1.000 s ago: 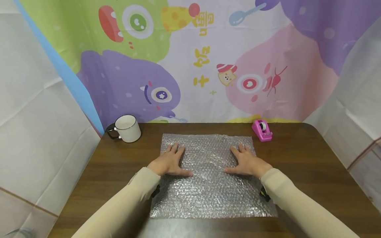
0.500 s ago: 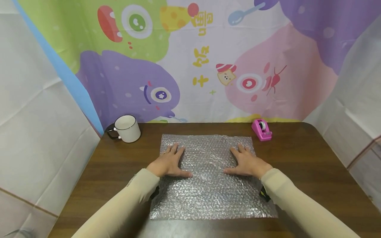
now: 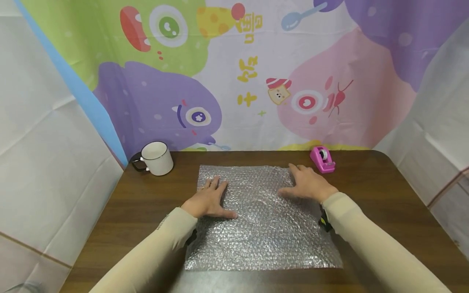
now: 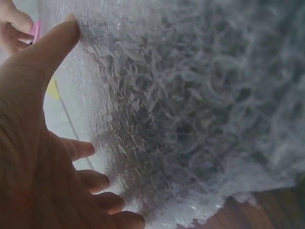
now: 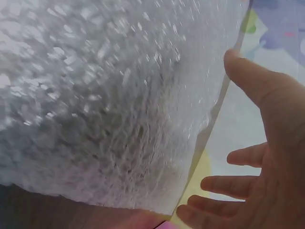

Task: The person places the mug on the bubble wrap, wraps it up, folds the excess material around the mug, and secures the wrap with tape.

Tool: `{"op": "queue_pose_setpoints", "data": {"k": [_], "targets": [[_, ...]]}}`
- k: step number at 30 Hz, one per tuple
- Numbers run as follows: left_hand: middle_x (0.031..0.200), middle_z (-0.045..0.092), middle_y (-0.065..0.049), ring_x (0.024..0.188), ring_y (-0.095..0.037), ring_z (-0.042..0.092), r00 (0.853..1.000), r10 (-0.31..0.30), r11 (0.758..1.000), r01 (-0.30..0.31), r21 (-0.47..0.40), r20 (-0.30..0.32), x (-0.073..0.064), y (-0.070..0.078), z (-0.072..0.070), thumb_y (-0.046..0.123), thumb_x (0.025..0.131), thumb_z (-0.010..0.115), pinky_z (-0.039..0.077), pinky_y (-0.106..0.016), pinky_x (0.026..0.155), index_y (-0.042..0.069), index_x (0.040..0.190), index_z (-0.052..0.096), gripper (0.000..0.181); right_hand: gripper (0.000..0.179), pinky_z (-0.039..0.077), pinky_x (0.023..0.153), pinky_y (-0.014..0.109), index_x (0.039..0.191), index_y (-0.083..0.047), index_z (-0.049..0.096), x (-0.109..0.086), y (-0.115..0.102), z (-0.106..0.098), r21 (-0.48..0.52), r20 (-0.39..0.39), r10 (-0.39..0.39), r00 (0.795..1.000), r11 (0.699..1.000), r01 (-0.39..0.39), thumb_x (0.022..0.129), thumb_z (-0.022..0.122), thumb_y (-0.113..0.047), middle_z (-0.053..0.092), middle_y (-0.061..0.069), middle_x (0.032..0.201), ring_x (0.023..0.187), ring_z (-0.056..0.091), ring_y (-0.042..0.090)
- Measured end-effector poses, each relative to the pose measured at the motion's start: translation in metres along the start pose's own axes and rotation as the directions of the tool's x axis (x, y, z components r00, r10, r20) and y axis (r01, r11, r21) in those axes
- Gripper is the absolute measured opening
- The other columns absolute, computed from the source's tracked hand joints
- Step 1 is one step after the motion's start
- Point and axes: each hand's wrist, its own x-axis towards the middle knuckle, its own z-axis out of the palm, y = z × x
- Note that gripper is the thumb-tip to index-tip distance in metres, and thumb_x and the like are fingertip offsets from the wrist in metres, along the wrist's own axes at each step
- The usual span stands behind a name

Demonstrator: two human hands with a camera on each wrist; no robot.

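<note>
Three yellow Chinese characters [image 3: 248, 69] mark our cartoon backdrop [image 3: 253, 132]; bubble wrap [image 3: 256, 232] lies on the bench [image 3: 143, 203], our left hand [image 3: 208, 202] resting on it, fingers wide, our right hand [image 3: 309, 184] over its far-right corner, fingers apart.

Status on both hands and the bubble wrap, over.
Left hand spread on bubble wrap. Right hand over its far right corner. Wrap flat on table. Mug, tape dispenser clear of it.

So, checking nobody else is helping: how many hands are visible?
2: left hand on the left of the bubble wrap, right hand near its far right corner.
</note>
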Motion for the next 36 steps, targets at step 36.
{"op": "queue_pose_setpoints", "data": {"k": [36], "targets": [[0.172, 0.009, -0.022, 0.157, -0.046, 0.017, 0.999, 0.033, 0.994, -0.031, 0.101, -0.019, -0.006, -0.004, -0.002, 0.083, 0.078, 0.065, 0.036, -0.067, 0.116, 0.017, 0.165, 0.021, 0.118, 0.11, 0.028, 0.116, 0.074, 0.157, 0.008, 0.028, 0.019, 0.012, 0.012, 0.076, 0.18, 0.096, 0.979, 0.991, -0.111, 0.086, 0.071, -0.066, 0.023, 0.044, 0.158, 0.147, 0.019, 0.064]]}}
